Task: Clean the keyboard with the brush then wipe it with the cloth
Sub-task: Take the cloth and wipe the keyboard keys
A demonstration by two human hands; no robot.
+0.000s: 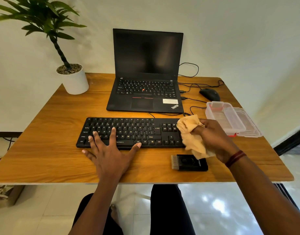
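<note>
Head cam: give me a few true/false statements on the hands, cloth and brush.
1. The right hand holds the cloth at the right end of the keyboard. True.
2. The left hand holds the brush. False: the brush lies on the table in front of the keyboard, and the left hand rests spread on the keys.
3. The laptop screen is lit. False: it is dark.
4. A clear container stands to the right of the keyboard. True.

Place: a desk workspace, home or office.
Equipment: a laptop (146, 73), wired mouse (210, 94) and keyboard (137, 129) are set on a wooden desk (44, 124).
Far left corner: a potted plant (73, 80) is kept.
</note>
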